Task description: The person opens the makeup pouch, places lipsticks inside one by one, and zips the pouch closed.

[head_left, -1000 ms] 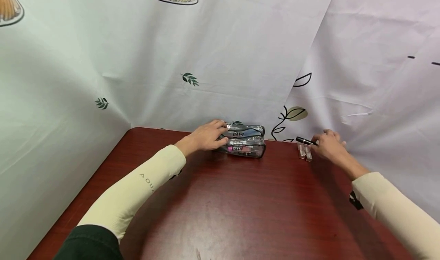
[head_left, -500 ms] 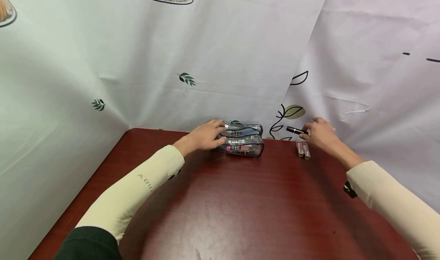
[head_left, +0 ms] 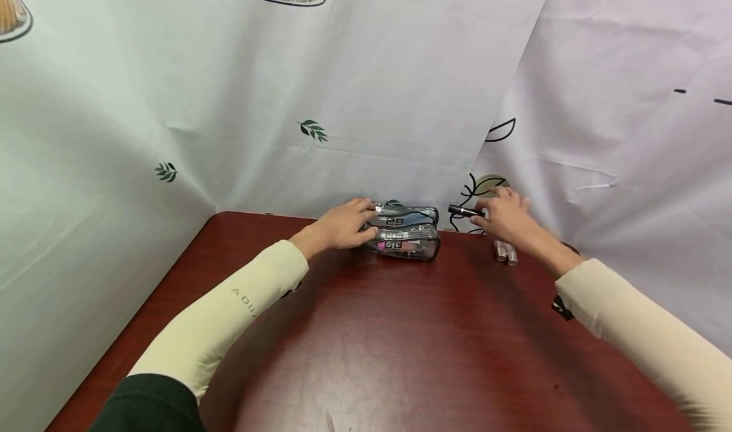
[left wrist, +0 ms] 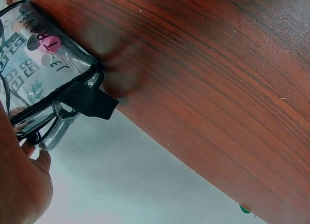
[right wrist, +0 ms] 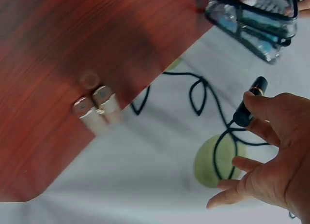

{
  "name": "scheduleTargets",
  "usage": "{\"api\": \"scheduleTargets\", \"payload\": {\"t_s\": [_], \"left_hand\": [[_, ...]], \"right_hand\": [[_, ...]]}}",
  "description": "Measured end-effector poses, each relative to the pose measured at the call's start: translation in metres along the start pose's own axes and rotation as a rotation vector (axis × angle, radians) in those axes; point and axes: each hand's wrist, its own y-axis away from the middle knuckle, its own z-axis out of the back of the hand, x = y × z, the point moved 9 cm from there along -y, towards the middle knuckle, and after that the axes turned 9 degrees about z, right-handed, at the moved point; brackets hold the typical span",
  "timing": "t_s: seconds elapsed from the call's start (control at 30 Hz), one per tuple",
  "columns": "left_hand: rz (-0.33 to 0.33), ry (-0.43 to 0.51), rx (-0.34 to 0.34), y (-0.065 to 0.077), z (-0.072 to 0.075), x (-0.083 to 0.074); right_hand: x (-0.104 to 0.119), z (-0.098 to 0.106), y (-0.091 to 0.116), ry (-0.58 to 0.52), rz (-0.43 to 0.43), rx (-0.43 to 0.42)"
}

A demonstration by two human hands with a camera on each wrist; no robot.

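Near the back edge of the table, my left hand (head_left: 343,224) grips the left end of a clear zip pouch (head_left: 424,248) with black trim. In the left wrist view, pink and white cosmetics (left wrist: 48,43) show through its plastic, beside a black fabric tab (left wrist: 89,99). To the right of the pouch, my right hand (head_left: 508,217) pinches a black cosmetic tube (head_left: 464,211) in the air. A thin gold band rings that tube, seen in the right wrist view, where the other fingers (right wrist: 227,197) spread apart from it.
Two small clear tubes (head_left: 506,253) stand side by side at the table's back right, below my right hand. White printed fabric (head_left: 389,101) rises behind the reddish-brown table (head_left: 389,330) and along its left side.
My right hand has carried the black cosmetic tube leftward, away from above the two clear tubes and closer to the pouch. The left hand and pouch have stayed in place.
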Motion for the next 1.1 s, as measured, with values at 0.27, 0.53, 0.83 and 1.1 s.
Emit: {"api": "scheduleTargets", "payload": {"t_s": [0.27, 0.53, 0.83, 1.1], "left_hand": [[0.010, -0.007, -0.002, 0.004, 0.005, -0.006], [0.025, -0.019, 0.026, 0.026, 0.033, -0.033], [0.033, -0.056, 0.039, 0.020, 0.025, -0.028], [0.007, -0.029, 0.038, 0.012, 0.016, -0.016]], "right_hand": [[0.029, 0.014, -0.010, -0.013, 0.059, -0.063], [0.051, 0.012, -0.020, 0.007, 0.091, -0.062], [0.077, 0.002, -0.032, -0.002, 0.124, -0.058], [0.099, -0.003, -0.042, -0.002, 0.200, -0.077]]}}
